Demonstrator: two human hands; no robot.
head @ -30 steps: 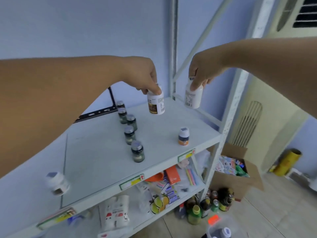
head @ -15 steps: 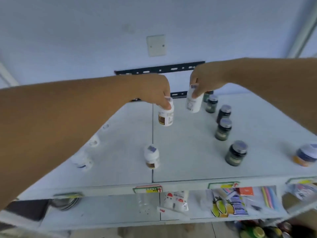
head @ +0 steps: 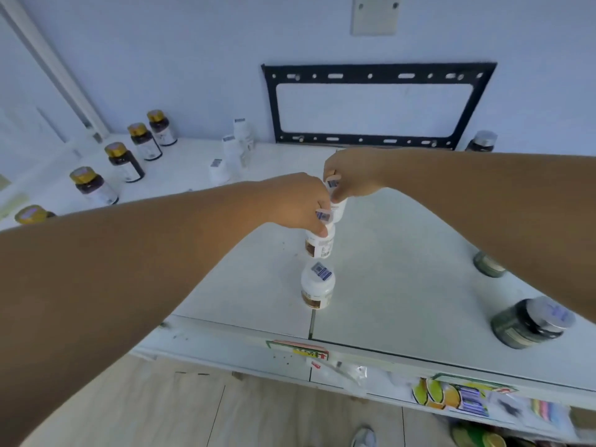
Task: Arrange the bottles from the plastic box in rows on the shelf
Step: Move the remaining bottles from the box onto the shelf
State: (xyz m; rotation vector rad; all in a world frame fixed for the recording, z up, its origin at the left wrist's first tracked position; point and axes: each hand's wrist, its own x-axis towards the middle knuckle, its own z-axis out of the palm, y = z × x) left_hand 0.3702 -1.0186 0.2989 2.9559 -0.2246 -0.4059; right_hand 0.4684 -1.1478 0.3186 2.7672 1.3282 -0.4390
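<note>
Two hands are pinching upright white plastic bottles by their caps: the left hand (head: pixel 296 204) is holding the brown-labelled bottle (head: pixel 320 246), the right hand (head: pixel 351 175) the farther bottle (head: pixel 339 210). Just nearer than the left fingers (head: pixel 322 232), a third white bottle (head: pixel 317 285) is standing on the white shelf (head: pixel 403 269), all three aligning.
</note>
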